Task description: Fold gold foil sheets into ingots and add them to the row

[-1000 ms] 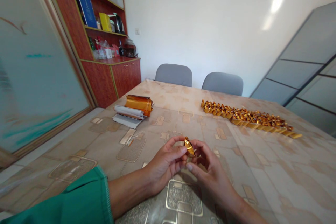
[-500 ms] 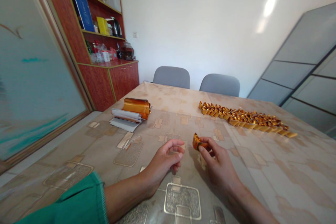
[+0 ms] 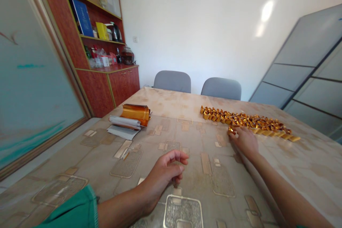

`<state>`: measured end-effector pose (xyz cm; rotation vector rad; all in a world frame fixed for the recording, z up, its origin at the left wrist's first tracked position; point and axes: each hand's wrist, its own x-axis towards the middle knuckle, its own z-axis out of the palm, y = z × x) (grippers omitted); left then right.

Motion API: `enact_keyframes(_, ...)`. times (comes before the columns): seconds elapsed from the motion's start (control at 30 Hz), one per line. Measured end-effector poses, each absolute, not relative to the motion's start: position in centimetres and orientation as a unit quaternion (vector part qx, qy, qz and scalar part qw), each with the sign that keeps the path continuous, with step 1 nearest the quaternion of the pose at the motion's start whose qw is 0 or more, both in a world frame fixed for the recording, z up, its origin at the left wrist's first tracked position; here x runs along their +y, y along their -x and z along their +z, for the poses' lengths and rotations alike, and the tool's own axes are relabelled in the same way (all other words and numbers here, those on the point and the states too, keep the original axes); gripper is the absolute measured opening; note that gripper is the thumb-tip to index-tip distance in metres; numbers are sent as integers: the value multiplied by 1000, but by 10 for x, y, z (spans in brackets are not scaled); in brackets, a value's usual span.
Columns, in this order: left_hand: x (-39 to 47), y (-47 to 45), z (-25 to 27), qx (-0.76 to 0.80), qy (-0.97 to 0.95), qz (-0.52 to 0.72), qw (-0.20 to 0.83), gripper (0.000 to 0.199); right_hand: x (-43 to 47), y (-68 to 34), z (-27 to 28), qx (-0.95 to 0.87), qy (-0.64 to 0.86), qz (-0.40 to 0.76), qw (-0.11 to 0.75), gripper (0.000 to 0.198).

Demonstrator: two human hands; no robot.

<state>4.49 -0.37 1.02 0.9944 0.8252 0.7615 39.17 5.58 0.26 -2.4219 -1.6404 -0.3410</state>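
My right hand (image 3: 245, 143) reaches out to the front edge of a long cluster of folded gold paper ingots (image 3: 256, 121). Its fingers are closed on one folded gold paper ingot (image 3: 231, 130), partly hidden by the hand, beside the cluster's left front rows. Nearer to me, my left hand (image 3: 169, 167) rests over the patterned tablecloth (image 3: 187, 156) with fingers loosely curved and apart, holding nothing. At the left lies a stack of gold paper sheets (image 3: 135, 113), curled, with the white undersides of other sheets (image 3: 124, 131) showing in front.
Two grey chairs (image 3: 172, 81) stand behind the far table edge. A red wooden cabinet (image 3: 123, 82) with bottles and boxes on its shelves is at the left, beside a frosted glass door (image 3: 40, 78). Grey panels (image 3: 296, 57) lean across the right side.
My right hand has moved forward and to the right with the paper ingot, from near my left hand to the cluster. My left hand stays about where it was.
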Motion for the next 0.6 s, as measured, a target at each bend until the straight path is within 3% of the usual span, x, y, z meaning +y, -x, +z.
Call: enact_keyframes(0.6, -4, -43, 13, 371, -442, 339, 743, 26, 93, -393, -4, -484, 861, -143, 59, 35)
